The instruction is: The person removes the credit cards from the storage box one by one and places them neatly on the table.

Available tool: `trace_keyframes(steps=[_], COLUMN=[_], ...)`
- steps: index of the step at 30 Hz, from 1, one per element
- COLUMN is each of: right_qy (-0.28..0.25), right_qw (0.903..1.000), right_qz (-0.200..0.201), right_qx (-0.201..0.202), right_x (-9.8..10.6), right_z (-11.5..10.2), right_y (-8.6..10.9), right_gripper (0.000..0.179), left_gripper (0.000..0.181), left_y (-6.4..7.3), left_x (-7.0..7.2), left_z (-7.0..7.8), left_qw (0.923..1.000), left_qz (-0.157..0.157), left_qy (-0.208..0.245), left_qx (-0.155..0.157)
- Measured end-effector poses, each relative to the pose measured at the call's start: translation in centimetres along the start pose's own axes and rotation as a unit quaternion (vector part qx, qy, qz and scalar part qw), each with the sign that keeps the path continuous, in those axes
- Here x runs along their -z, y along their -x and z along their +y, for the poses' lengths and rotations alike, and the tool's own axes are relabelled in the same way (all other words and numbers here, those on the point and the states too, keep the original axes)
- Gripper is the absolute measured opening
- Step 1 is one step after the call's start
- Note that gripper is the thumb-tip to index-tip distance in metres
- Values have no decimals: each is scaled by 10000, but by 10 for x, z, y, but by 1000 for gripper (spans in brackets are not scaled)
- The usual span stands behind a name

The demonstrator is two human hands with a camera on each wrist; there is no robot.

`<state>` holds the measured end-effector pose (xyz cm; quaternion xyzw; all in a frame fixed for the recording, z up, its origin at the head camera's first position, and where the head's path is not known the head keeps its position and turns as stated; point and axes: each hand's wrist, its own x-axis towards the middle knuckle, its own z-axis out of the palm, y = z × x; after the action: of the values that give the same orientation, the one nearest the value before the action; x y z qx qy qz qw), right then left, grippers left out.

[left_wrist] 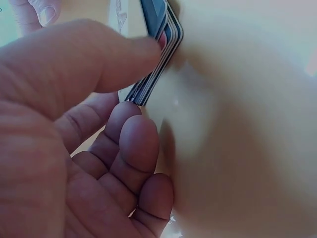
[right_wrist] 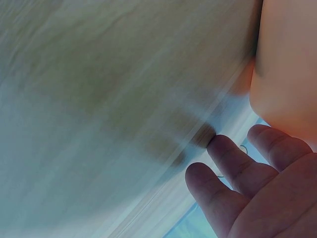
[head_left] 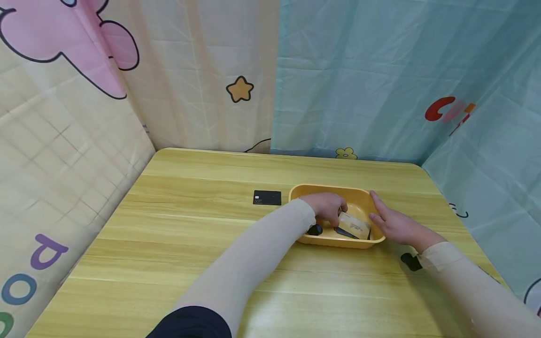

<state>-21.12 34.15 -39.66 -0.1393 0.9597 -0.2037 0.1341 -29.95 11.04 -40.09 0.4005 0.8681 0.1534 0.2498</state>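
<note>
Printed curtains (head_left: 359, 84) close off the far side and both flanks, blue on the right and cream on the left, with a pink cartoon figure, a star, a small flower and coloured letters among the prints. Before them spreads a broad counter (head_left: 169, 244) in pale yellow wood grain, its far corners rounded. Two arms in cream sleeves (head_left: 249, 256) reach over it, a dark band of cloth (head_left: 190, 324) showing on the left one.

A shallow yellow-orange tray (head_left: 338, 243) sits right of the middle, nearer the far edge. The right hand (head_left: 397, 226) rests against the tray's right end, its thumb at the rim and its fingers extended, grasping nothing loose. The left hand (head_left: 326, 205) is down inside the tray, thumb and forefinger pinching one end of a stack of cards (head_left: 355, 226); the other fingers are bent. The stack lies inside the tray toward its near right part, a cream card uppermost and dark edges below. Left of the tray, a short way apart, a black card (head_left: 267, 197) marked "VIP" lies flat on the counter.
</note>
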Motion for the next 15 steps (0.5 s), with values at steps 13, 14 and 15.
trace_keyframes(steps=[13,14,15], right_qy=[3,12,23], right_qw=[10000,10000,10000], right_qz=[-20,-15,-7], right_qx=[12,20,23], right_x=[-1,-1,-1], right_z=[3,3,4], right_y=[0,0,0], right_gripper=[77,77,77], left_gripper=[57,58,59], left_y=[0,0,0], left_x=[0,0,0], left_z=[0,0,0], left_qw=[9999,9998,9997], left_qz=[-130,-148,-165], left_qy=[67,106,149], left_qx=[2,25,56])
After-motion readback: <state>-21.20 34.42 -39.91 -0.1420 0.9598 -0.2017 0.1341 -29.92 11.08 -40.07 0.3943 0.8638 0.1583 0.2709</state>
